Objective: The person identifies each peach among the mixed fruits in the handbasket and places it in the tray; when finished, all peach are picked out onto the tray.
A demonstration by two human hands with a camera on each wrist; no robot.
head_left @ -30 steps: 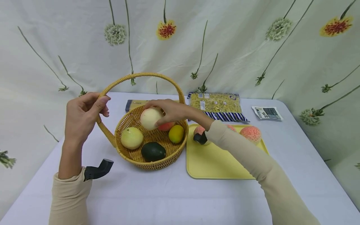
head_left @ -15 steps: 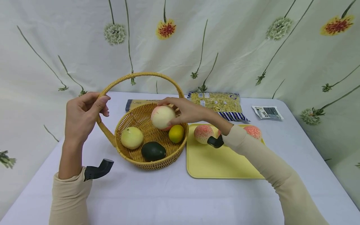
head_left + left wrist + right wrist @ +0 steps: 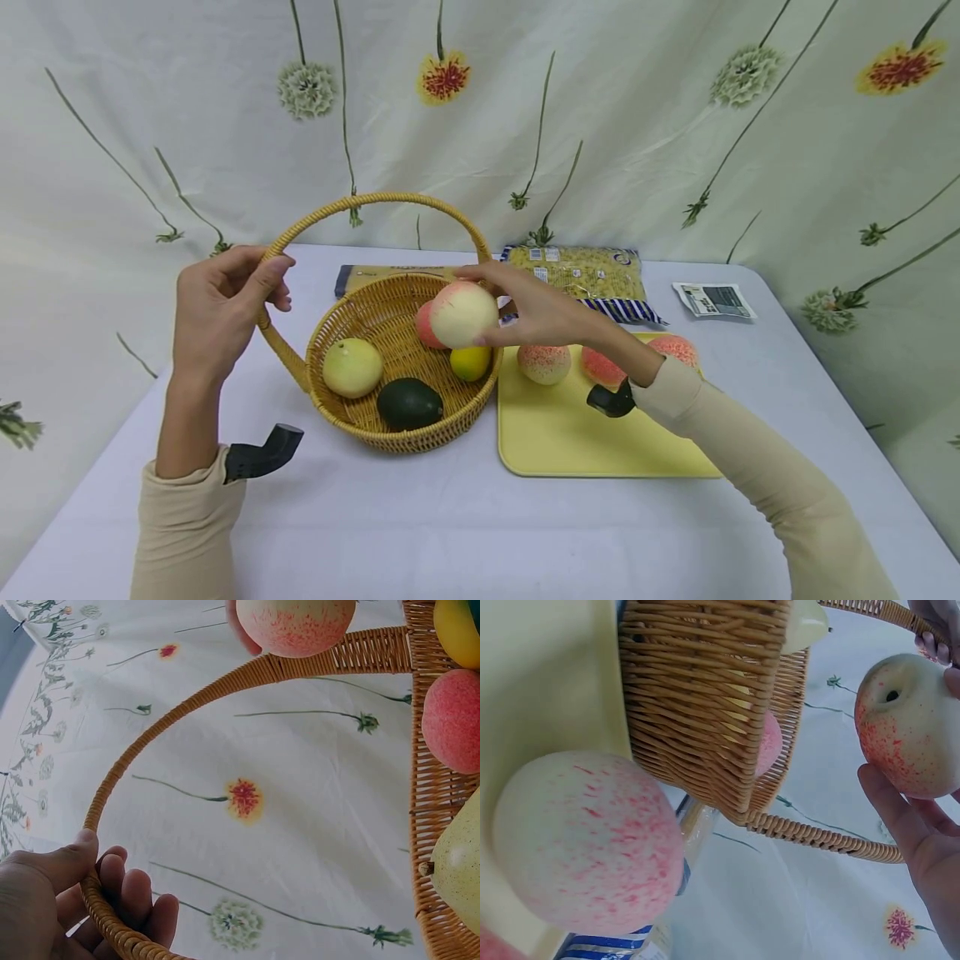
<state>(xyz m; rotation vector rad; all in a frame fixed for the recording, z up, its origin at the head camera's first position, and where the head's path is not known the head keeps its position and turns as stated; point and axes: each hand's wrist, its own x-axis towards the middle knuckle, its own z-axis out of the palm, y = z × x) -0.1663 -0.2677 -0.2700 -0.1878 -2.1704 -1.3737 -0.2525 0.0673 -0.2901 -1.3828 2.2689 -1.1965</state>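
My left hand (image 3: 217,308) grips the handle (image 3: 386,198) of a round wicker basket (image 3: 405,440) on its left side. In my right hand (image 3: 543,310) is a pale peach (image 3: 463,315) with red speckles, pinched between thumb and fingers above the basket's right rim. Within the basket lie a yellow-green pear (image 3: 352,367), a dark green avocado (image 3: 409,404), a lemon (image 3: 470,358) and a red-pink fruit (image 3: 427,325) partly hidden behind the held peach. The right wrist view shows the held peach's (image 3: 909,727) stem hollow.
Right of the basket, a yellow tray (image 3: 592,442) bears speckled peaches (image 3: 544,364) under my right forearm. Behind stand a pasta bag (image 3: 573,275), a flat tan box (image 3: 375,277) and a small white packet (image 3: 712,301). A flowered cloth (image 3: 637,125) hangs at the back.
My right hand has carried the peach rightward from over the basket's middle to its right rim, uncovering more of the basket and tray. My left hand has stayed on the handle.
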